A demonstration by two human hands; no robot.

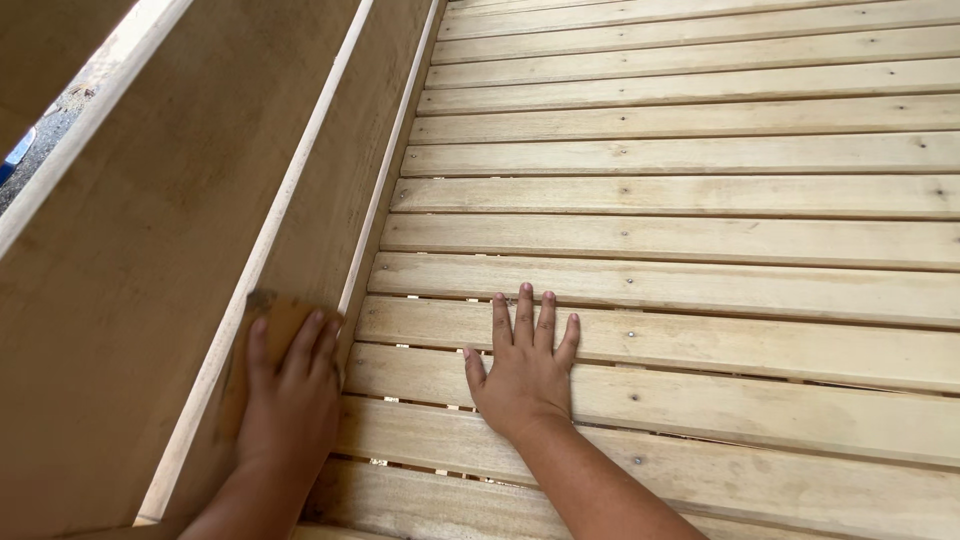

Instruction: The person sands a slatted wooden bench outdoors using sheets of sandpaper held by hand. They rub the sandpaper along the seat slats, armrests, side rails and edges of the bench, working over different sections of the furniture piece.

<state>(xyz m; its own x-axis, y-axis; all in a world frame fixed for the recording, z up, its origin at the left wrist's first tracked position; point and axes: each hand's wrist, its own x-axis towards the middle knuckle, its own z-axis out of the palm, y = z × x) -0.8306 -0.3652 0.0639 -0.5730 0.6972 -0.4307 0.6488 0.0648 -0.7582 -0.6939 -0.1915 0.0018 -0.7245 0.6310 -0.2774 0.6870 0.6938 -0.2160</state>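
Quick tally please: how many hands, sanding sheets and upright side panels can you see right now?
Hands: 2, the left hand pressing on the sanding sheet, the right hand flat on the slats
Sanding sheet: 1
Side panel: 1
Total: 4

I see both forearms bare, no sleeves, gloves, rings or watch; left hand (pixel 290 395) lower left, right hand (pixel 522 368) lower centre.
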